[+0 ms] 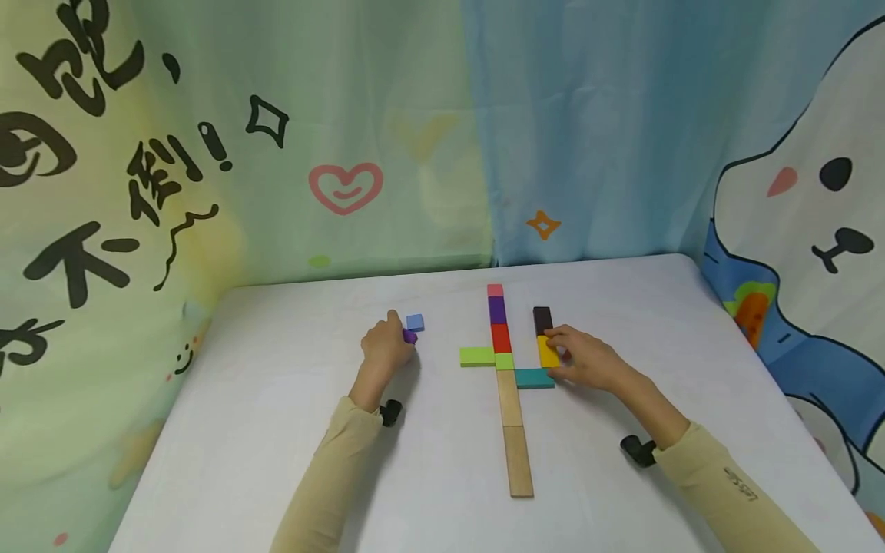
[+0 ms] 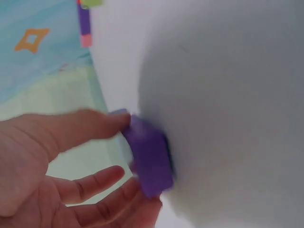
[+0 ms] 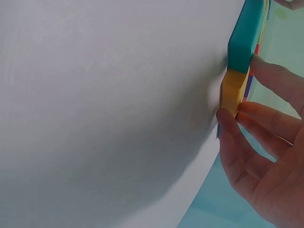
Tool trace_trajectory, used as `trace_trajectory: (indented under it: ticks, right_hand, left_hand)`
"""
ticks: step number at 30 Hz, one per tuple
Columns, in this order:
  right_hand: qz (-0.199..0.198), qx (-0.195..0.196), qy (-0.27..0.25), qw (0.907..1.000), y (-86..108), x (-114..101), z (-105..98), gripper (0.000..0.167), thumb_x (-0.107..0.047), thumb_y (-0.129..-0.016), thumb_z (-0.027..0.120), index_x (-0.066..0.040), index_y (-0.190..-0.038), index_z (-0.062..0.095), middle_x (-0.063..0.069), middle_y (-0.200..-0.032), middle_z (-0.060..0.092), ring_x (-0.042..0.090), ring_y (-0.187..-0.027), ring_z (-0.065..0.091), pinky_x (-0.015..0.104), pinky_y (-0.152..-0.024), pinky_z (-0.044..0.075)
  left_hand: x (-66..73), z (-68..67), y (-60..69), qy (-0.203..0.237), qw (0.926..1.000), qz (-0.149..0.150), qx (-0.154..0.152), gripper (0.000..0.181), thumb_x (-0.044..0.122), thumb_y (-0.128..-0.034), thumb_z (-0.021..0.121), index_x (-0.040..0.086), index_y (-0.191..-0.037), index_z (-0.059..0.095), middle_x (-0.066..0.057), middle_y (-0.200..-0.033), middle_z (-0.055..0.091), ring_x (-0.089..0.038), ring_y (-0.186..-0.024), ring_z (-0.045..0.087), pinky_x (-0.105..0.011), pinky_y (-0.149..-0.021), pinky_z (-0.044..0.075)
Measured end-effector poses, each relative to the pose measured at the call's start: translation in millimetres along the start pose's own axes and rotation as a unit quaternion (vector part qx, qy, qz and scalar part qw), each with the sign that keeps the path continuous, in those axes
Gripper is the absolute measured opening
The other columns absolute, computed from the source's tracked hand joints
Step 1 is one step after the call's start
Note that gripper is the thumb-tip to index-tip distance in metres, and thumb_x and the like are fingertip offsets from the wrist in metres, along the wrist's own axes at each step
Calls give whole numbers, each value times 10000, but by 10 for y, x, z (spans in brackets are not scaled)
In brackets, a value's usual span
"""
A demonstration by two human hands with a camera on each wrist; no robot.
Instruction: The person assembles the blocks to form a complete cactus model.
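Note:
My left hand (image 1: pixel 386 343) pinches a small purple block (image 2: pixel 150 159) between thumb and fingers. Just beyond it a light blue block (image 1: pixel 415 322) lies on the table. At the right, my right hand (image 1: pixel 588 359) holds a yellow block (image 1: pixel 548 352) between thumb and fingers. That block sits between a black block (image 1: pixel 542 320) and the right end of a teal block (image 1: pixel 535 378). In the right wrist view the thumb is at the corner of the teal block (image 3: pixel 244 40), while fingertips rest by the yellow block (image 3: pixel 232 90).
A column of blocks runs down the table: pink (image 1: pixel 495 290), purple (image 1: pixel 497 310), red (image 1: pixel 500 338), light green (image 1: pixel 505 361) and two wooden planks (image 1: pixel 509 399). A green block (image 1: pixel 477 356) sticks out left. Printed curtains (image 1: pixel 415 230) hang behind the white table (image 1: pixel 276 430).

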State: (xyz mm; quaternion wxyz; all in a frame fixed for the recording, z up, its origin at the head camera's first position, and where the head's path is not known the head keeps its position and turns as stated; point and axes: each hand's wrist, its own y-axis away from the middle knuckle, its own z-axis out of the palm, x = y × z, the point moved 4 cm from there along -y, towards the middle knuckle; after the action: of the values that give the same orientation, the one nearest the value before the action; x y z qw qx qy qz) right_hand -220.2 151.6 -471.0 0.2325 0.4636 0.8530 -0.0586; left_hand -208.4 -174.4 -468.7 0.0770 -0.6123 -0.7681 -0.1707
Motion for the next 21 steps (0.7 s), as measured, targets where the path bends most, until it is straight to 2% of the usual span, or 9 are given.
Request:
trace_trajectory:
  ticks: [3,7,10,14,16,19,21]
  right_hand:
    - [-15,-2,-28,10000,3,3,7,483,-180,-837,791,85,-1206,628,229,-1396,507,237,-908,573,429,-847,530]
    - [13,-14,-58,10000,5,8,20,487,-179,-840,790,88,-1212,623,231,-1403,500,240,-914,578,429,-849,532]
    - [28,-45,-102,9999,-1,4,31,484,-170,-839,791,90,-1211,623,231,-1404,500,245,-921,587,432,-852,533]
    - [43,-82,-135,9999,0,0,69,479,-171,-835,796,85,-1204,629,227,-1399,505,250,-928,595,434,-853,534]
    - [43,-67,-96,9999,2,2,73,476,-177,-833,799,78,-1199,633,222,-1397,508,247,-931,597,433,-854,534]
    - [26,-2,-53,10000,1,7,43,472,-178,-828,804,74,-1192,638,216,-1393,514,245,-928,593,435,-852,534]
    - [27,24,-40,10000,0,10,17,475,-180,-828,805,75,-1192,637,219,-1392,513,243,-925,588,437,-851,533]
  left_hand:
    - [112,-14,16,208,9994,267,109,475,229,-818,759,-21,-1156,540,-220,-981,672,-369,-859,664,-469,-722,539]
    - [350,-17,-4,616,9954,705,203,461,261,-833,772,-11,-1178,630,-184,-1010,696,-319,-865,660,-434,-719,535]
    - [485,79,-72,939,9914,871,255,426,258,-841,774,-6,-1157,667,-164,-1024,705,-289,-858,655,-403,-712,535]
    - [552,327,-153,1246,9882,850,285,362,232,-848,770,-35,-1068,664,-164,-963,700,-264,-810,645,-372,-701,544]
    - [570,396,-162,1285,9874,881,270,367,230,-856,762,-45,-1077,661,-173,-972,696,-266,-827,645,-373,-720,550]
    - [597,377,-141,1222,9853,1168,228,406,253,-881,738,-23,-1171,665,-185,-1052,674,-276,-910,631,-389,-776,542]
    - [606,322,-112,1198,9808,1528,191,416,262,-882,738,14,-1209,673,-179,-1086,654,-269,-934,618,-392,-786,534]
